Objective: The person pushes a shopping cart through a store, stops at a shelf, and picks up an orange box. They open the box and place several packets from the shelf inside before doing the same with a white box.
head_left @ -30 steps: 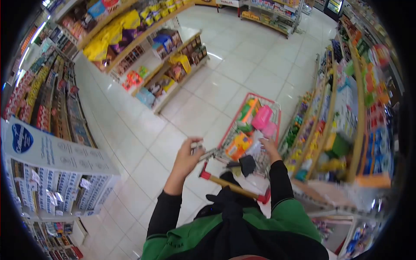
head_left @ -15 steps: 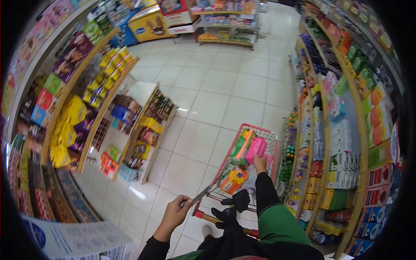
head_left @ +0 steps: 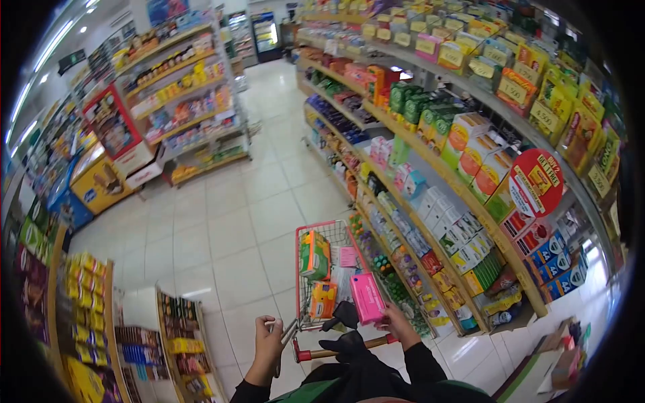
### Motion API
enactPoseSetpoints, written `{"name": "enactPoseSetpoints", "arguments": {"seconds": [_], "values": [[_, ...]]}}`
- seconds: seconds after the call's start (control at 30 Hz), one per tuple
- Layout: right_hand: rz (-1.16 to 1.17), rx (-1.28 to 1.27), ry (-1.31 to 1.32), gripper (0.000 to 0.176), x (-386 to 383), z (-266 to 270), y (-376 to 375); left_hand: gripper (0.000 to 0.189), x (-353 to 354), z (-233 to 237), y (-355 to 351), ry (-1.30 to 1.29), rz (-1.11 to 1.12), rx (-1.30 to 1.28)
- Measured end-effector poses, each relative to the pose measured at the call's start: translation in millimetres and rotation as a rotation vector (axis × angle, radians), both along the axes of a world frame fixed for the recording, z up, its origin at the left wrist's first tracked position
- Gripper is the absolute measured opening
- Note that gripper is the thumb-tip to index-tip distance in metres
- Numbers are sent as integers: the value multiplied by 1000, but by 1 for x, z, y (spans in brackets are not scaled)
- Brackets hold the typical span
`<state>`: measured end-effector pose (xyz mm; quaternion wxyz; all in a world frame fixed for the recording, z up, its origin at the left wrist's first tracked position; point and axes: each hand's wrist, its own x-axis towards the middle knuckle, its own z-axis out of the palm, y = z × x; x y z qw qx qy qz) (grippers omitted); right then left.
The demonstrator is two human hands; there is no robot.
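My right hand (head_left: pixel 398 322) grips the near end of a bright pink box (head_left: pixel 367 295), lifted over the near right part of a red-rimmed wire shopping cart (head_left: pixel 297 269). My left hand (head_left: pixel 267 342) is closed, fingers curled at the grey metal side bar (head_left: pixel 289 332) by the cart's handle; part of the grip is hidden. Inside the cart are a green-and-orange pack (head_left: pixel 314 255), an orange pack (head_left: pixel 323 300) and a smaller pink item (head_left: pixel 348 256). A black object (head_left: pixel 344 314) hangs at the cart's near end, partly covering the basket.
Stocked shelves (head_left: pixel 430 144) run close along the cart's right side. Low snack racks (head_left: pixel 181 342) stand on the left. Tiled floor (head_left: pixel 248 235) stretches ahead, with a yellow freezer (head_left: pixel 104 185) and another shelf unit (head_left: pixel 195 101) beyond.
My right hand has drawn the pink box out of the cart's middle, back toward me. My view has swung right and up, showing more of the right shelves. My left hand stays by the handle.
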<state>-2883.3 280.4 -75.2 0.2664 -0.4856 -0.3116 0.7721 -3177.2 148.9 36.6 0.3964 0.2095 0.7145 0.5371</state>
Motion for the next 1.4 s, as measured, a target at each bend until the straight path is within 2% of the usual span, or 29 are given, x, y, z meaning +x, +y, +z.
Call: {"name": "enactPoseSetpoints", "arguments": {"seconds": [0.1, 0.2, 0.3, 0.4, 0.53, 0.6, 0.63, 0.67, 0.73, 0.8, 0.87, 0.93, 1.0, 1.03, 1.1, 1.13, 1.2, 1.27, 1.37, 1.4], "values": [[-97, 42, 31, 60, -8, 14, 2, 29, -19, 14, 42, -77, 1, -57], [-197, 88, 40, 60, -22, 44, 13, 28, -46, 2, 80, -104, -27, -64], [-95, 147, 63, 64, -22, 79, 45, 28, -72, -7, 116, -64, -18, -63], [-53, 274, 59, 63, -27, 85, 98, 29, -85, 6, 146, -49, 17, -58], [-48, 333, 166, 63, -49, 135, 161, 36, -110, -2, 167, 107, -156, 42], [-63, 402, 200, 64, -58, 137, 188, 40, -119, 4, 178, 319, -317, -72], [-79, 466, 234, 65, -61, 137, 197, 43, -119, 16, 187, 314, -321, -149], [-81, 454, 230, 65, -63, 141, 202, 44, -128, 10, 197, 489, -338, -262], [-146, 429, 253, 65, -66, 152, 207, 45, -112, 26, 222, 1167, -382, -462], [-196, 416, 240, 65, -66, 161, 206, 50, -97, 41, 268, 983, -571, -107], [-219, 574, 102, 66, -66, 164, 203, 59, -51, 56, 312, 318, -714, 245], [-350, 577, 115, 68, -73, 172, 195, 73, 6, 88, 337, 62, -809, 280], [-312, 749, -122, 70, -72, 170, 188, 81, 57, 87, 357, -156, -894, 435], [-320, 793, -233, 71, -72, 172, 183, 81, 73, 79, 366, -166, -930, 436], [-373, 802, -300, 71, -65, 176, 179, 86, 94, 63, 381, -155, -927, 587], [-391, 808, -349, 72, -61, 177, 178, 86, 100, 63, 383, -164, -952, 583], [-421, 870, -446, 70, -59, 179, 178, 91, 108, 66, 389, 67, -940, 591], [-411, 912, -576, 67, -60, 184, 179, 96, 112, 79, 395, 62, -942, 582], [-382, 914, -617, 60, -68, 183, 185, 98, 107, 90, 400, 147, -950, 706], [-396, 910, -601, 53, -72, 185, 186, 98, 104, 94, 398, 148, -940, 671]]}}
